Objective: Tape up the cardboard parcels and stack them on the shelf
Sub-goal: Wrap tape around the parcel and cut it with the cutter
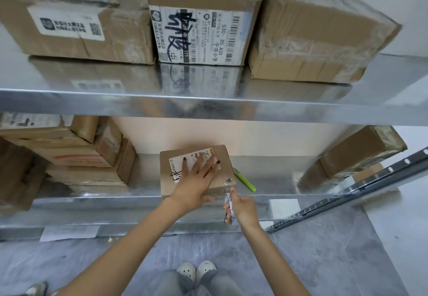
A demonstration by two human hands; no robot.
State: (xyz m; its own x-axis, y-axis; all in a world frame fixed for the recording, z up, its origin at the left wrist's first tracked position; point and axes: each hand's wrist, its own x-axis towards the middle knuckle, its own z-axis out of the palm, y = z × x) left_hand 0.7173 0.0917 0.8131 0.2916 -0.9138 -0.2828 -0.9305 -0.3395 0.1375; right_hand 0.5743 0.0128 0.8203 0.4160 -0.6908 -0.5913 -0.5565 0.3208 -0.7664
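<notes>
Two hands share the work: the left hand (196, 175) lies flat, fingers straight, on the parcel (224, 154); the right hand (243, 207) grips a small white-and-blue item (229, 205), perhaps tape, at the parcel's near corner. The parcel sits on the lower shelf (92, 205), a green pen (244, 180) just beside. Best to press firmly while drawing the tape taut.

One view only: head cam, wide-angle, sat above and behind the left hand (196, 176) and right hand (243, 209), facing forward and down. Close range: forearms filled the lower frame. Lower shelf (278, 177) lay under the hands, upper shelf (208, 105) above and beyond them.
</notes>
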